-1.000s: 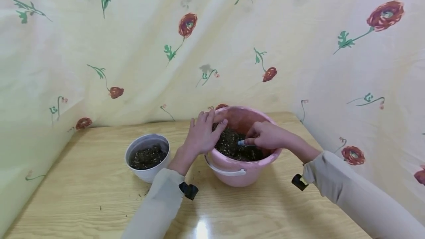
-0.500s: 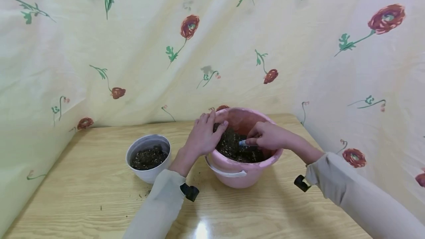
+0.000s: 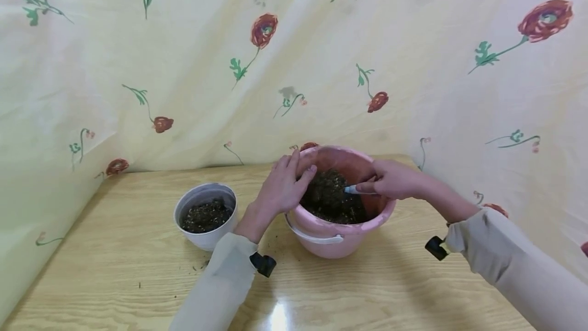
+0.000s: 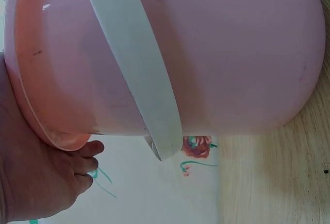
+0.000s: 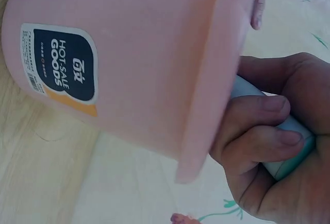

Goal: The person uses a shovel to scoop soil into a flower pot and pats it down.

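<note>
Blue handle (image 3: 352,189) in R hand (image 3: 398,180), fingers (image 5: 252,113) clamped rnd it, end twd soil (image 3: 327,190)

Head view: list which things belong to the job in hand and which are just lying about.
Part of the job:
- pink plastic bucket, gripped at its rim by the left hand
- dark crumbly soil inside it
- pale-blue-handled tool, held in the right hand
- round white pot with soil, probably

Lying about, or setting:
- scattered dark crumbs on the light wooden table
- cream floral cloth behind
</note>
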`<state>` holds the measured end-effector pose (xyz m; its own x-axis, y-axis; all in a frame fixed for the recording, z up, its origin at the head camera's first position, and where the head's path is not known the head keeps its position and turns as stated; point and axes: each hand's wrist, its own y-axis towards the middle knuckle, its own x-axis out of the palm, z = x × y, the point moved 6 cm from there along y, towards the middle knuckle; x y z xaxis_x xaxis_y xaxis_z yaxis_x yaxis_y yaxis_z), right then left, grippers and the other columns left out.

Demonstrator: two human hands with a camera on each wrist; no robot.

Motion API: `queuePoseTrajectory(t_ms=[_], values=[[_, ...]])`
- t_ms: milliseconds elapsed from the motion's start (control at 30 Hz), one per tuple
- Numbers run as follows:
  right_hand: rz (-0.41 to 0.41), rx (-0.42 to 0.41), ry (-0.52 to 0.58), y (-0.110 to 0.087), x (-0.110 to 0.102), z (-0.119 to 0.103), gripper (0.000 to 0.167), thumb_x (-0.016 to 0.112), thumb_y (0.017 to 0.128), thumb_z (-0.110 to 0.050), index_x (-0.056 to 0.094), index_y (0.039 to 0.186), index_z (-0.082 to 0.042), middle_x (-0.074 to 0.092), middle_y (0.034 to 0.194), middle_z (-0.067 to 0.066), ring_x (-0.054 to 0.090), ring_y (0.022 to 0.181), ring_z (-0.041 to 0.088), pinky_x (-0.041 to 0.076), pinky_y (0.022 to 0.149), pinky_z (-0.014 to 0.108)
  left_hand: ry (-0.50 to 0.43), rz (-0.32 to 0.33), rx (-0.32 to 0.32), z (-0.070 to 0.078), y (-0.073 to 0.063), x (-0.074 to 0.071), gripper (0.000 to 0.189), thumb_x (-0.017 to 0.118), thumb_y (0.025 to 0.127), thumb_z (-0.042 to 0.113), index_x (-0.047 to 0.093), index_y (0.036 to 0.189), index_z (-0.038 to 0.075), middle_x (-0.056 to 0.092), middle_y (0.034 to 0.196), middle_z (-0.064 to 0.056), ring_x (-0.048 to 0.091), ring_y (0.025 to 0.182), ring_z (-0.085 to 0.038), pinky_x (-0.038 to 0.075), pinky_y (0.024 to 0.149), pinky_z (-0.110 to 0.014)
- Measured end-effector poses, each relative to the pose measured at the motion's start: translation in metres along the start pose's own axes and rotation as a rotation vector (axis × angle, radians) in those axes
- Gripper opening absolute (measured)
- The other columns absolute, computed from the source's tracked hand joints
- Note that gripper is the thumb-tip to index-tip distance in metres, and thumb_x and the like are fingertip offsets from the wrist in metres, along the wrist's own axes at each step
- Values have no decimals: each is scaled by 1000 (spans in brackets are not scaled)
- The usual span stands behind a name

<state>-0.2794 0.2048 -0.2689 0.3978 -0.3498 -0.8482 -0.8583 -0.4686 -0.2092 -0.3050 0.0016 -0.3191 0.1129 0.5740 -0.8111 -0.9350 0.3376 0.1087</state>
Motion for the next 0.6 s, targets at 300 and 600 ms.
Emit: queuePoseTrajectory(t_ms=[300,600], values=[[24,-11,91,-10,-5,8,26,61,95,-21,68,75,-7,40,52,-7,34,43,4,31,43,21,-23,0,-6,1,1,0,79,23,97,65,11,156,14,25,155,-13,27,141,-31,27,113,-47],[47,-19,158,-15,-6,9,25,60,95,-21,67,78,-5,42,52,-4,33,42,4,28,42,21,-121,-12,42,-2,-1,0,83,33,96,65,10,156,12,23,156,-13,25,142,-29,25,113,-47]])
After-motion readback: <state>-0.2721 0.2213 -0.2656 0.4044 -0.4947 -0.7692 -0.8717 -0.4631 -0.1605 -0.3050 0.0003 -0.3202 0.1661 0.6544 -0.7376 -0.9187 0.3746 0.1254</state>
